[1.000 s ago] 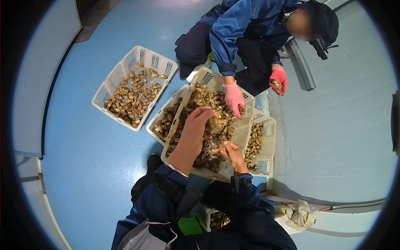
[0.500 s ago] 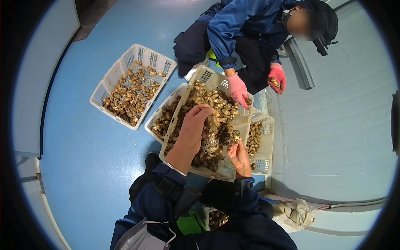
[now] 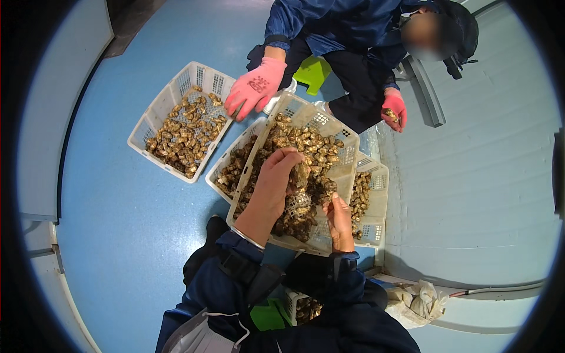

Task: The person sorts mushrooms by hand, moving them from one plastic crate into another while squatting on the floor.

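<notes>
Head view: L hand (image 3: 273, 182) approx ctr frame, thumb + fingers clamped on a brown mushroom clump (image 3: 299, 175). R hand (image 3: 339, 216) just right of & below ctr, pinching a brown mushroom (image 3: 330, 187) btwn thumb and fingers. Both over top crate (image 3: 341, 175), white plastic, part-full of mushrooms, overlapping a crate each side. Separate white crate (image 3: 158, 116) upper left, also w/ mushrooms; co-worker's pink glove (image 3: 254, 89) at its R rim, contents unclear.
</notes>
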`<state>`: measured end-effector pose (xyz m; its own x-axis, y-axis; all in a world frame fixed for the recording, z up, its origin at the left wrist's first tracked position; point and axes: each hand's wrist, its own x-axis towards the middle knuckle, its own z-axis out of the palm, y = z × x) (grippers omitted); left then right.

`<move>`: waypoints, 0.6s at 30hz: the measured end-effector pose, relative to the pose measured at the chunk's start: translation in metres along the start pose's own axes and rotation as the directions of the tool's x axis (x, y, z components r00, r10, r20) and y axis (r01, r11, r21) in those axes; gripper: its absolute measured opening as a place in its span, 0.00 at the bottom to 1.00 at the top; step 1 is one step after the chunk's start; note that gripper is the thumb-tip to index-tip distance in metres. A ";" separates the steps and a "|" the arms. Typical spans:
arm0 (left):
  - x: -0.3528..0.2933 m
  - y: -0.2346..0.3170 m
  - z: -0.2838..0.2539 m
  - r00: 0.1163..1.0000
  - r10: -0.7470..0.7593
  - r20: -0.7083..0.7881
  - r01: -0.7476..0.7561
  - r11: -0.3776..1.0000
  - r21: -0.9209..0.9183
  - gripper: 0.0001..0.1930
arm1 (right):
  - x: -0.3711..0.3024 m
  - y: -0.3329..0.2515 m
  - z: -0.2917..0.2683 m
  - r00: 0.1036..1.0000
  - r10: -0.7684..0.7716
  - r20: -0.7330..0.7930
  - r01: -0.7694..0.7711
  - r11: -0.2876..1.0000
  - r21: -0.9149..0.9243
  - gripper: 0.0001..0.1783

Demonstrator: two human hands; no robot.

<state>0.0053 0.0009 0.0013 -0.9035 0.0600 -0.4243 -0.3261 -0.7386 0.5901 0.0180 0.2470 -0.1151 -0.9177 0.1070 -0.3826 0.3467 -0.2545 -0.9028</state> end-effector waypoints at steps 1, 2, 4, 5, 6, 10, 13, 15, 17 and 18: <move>0.000 -0.001 0.001 1.000 -0.012 0.004 0.012 1.000 -0.011 0.07 | -0.001 -0.003 0.002 0.996 -0.090 -0.001 0.089 0.988 -0.127 0.14; 0.000 -0.003 0.002 1.000 -0.025 0.010 0.025 0.999 -0.021 0.07 | -0.003 -0.007 0.002 0.984 -0.180 0.009 0.176 0.952 -0.251 0.15; 0.000 -0.005 0.003 0.999 -0.035 0.030 0.036 0.999 -0.035 0.07 | -0.012 -0.022 0.016 0.946 -0.324 0.021 0.306 0.866 -0.396 0.15; 0.002 -0.009 0.001 0.998 -0.036 0.046 0.038 0.999 -0.038 0.08 | -0.017 -0.028 0.023 0.924 -0.382 0.011 0.351 0.836 -0.422 0.16; 0.003 -0.011 0.002 0.997 -0.037 0.064 0.040 0.998 -0.042 0.09 | -0.022 -0.035 0.032 0.898 -0.440 0.003 0.395 0.802 -0.449 0.16; 0.001 -0.012 0.000 0.988 -0.099 0.120 0.104 0.994 -0.034 0.13 | -0.046 -0.070 0.076 0.732 -0.661 0.165 0.583 0.482 -0.654 0.17; -0.003 -0.011 0.008 0.968 -0.188 0.165 0.189 0.982 0.011 0.15 | -0.048 -0.085 0.089 0.586 -0.763 0.271 0.655 0.251 -0.712 0.19; -0.007 -0.008 0.012 0.940 -0.262 0.219 0.265 0.964 0.017 0.20 | -0.053 -0.091 0.095 0.573 -0.769 0.283 0.656 0.223 -0.721 0.20; -0.015 -0.004 0.022 0.933 -0.291 0.210 0.281 0.957 0.076 0.21 | -0.055 -0.095 0.096 0.553 -0.780 0.295 0.665 0.200 -0.720 0.19; -0.015 -0.004 0.021 0.928 -0.299 0.222 0.287 0.954 0.086 0.21 | -0.058 -0.097 0.097 0.542 -0.783 0.304 0.664 0.177 -0.727 0.19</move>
<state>0.0147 0.0170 0.0195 -0.8025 0.4259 -0.4179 -0.5946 -0.6298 0.4999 0.0185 0.1724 0.0134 -0.8281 -0.0351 0.5594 -0.4067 0.7244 -0.5566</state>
